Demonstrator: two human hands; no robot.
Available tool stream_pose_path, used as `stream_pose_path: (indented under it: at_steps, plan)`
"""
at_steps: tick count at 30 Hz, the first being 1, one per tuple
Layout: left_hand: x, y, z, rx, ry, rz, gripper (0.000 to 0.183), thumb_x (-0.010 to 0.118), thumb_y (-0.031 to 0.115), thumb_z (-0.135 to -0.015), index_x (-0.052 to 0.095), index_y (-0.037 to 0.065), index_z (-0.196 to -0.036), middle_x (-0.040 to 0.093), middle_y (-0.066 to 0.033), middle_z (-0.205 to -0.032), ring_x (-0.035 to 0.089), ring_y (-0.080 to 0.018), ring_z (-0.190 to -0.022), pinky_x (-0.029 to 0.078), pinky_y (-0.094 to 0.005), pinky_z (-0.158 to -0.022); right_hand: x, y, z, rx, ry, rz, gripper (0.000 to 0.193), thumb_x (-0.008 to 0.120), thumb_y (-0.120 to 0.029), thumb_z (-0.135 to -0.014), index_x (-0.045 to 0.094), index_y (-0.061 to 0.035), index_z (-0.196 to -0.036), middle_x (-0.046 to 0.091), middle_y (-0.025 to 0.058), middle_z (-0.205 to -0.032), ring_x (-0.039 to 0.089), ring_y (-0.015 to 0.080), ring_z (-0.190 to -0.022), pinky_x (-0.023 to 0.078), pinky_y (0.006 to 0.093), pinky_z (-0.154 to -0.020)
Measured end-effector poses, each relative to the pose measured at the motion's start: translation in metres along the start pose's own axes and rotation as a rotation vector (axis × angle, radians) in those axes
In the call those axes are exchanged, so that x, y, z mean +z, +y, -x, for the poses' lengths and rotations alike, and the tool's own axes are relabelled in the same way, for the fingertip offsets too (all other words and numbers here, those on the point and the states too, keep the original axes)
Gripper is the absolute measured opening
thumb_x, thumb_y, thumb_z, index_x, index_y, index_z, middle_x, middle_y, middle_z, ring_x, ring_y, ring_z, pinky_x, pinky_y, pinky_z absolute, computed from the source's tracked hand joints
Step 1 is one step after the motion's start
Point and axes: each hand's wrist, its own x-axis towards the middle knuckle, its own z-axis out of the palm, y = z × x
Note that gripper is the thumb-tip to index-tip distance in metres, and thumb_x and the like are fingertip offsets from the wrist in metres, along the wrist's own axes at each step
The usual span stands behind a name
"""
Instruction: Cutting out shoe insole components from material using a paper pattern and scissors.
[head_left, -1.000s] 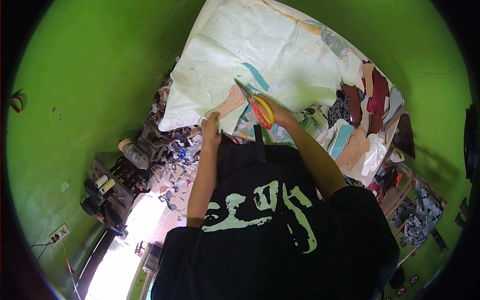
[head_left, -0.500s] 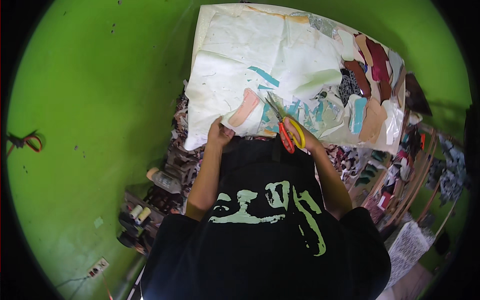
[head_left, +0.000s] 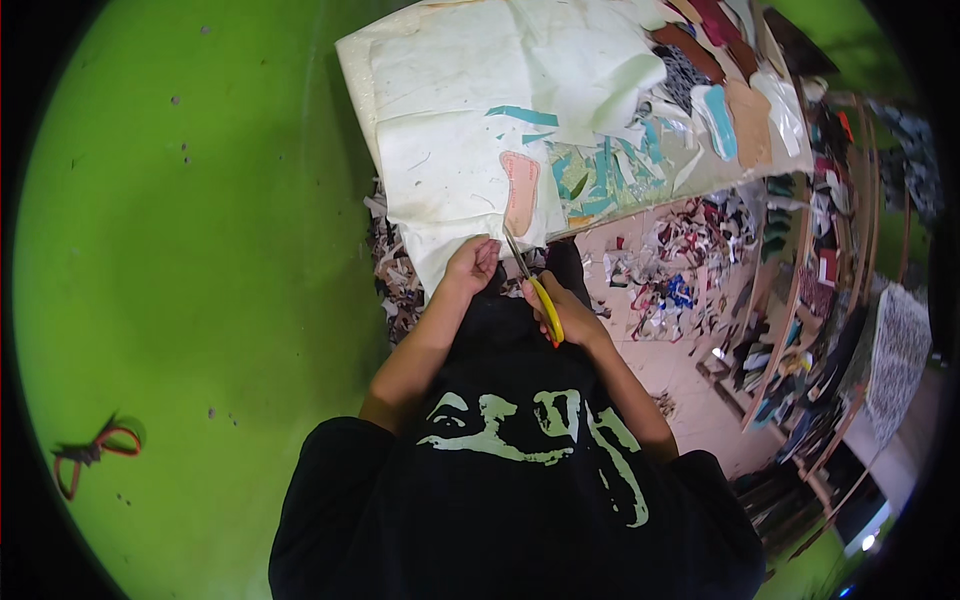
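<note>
My left hand [head_left: 473,262] is closed on the near edge of a large creased white sheet [head_left: 430,165], fingers curled. In my right hand [head_left: 565,308] is a pair of scissors [head_left: 549,311], with a yellow handle and a bit of red showing. Their blades point up and away and meet the sheet's near edge, just right of my left hand. Whether the blades are spread is hard to tell. Just beyond the blade tips lies a pink sole-shaped piece [head_left: 520,190], flat on the sheet. Teal strips [head_left: 525,115] lie farther off on it.
Teal and pale offcuts [head_left: 610,175] cover the table's near right part. Toward its right edge lie a tan sole-shaped piece [head_left: 748,120] and a teal one [head_left: 717,118]. Scraps [head_left: 670,260] litter the tiled floor. A wooden rack [head_left: 778,340] stands right, a green wall [head_left: 200,220] left.
The scissors have come nearer to me, down to the sheet's near edge. The sheet and pink piece have turned more upright in view. The whole view has swung, showing more floor at right.
</note>
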Motion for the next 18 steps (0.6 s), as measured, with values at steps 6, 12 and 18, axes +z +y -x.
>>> stream_pose_path:
  at_steps: [6,12,18]
  plan:
    - [0.035,-0.018,0.013,0.021,0.001,-0.081,0.013,0.069,0.015,-0.087,0.064,0.006,-0.096,0.069,-0.0062,-0.098,0.066,-0.0184,-0.087,0.056,-0.0268,-0.076,0.023,0.032,-0.007,0.037,0.228,0.05,0.074,0.046,-0.072,-0.091,0.044,-0.0011,-0.115,0.059,0.0151,-0.074,0.06,0.0205,-0.054,0.046,0.0344,-0.049]
    - [0.042,-0.021,0.021,0.057,0.0,-0.098,0.012,0.07,0.014,-0.088,0.065,0.004,-0.094,0.067,-0.004,-0.088,0.064,-0.0184,-0.081,0.056,-0.0258,-0.074,0.032,0.036,-0.018,-0.03,0.181,-0.192,0.068,0.043,-0.073,-0.091,0.037,-0.007,-0.104,0.051,0.0058,-0.067,0.056,0.0158,-0.052,0.046,0.0299,-0.046]
    - [0.04,-0.021,0.018,0.092,-0.049,-0.206,0.012,0.069,0.021,-0.089,0.065,0.009,-0.092,0.062,0.0002,-0.085,0.054,-0.0142,-0.068,0.046,-0.024,-0.06,0.04,0.049,-0.042,-0.075,0.239,-0.133,0.071,0.044,-0.073,-0.091,0.038,-0.0053,-0.11,0.051,0.0057,-0.067,0.054,0.0158,-0.05,0.045,0.029,-0.045]
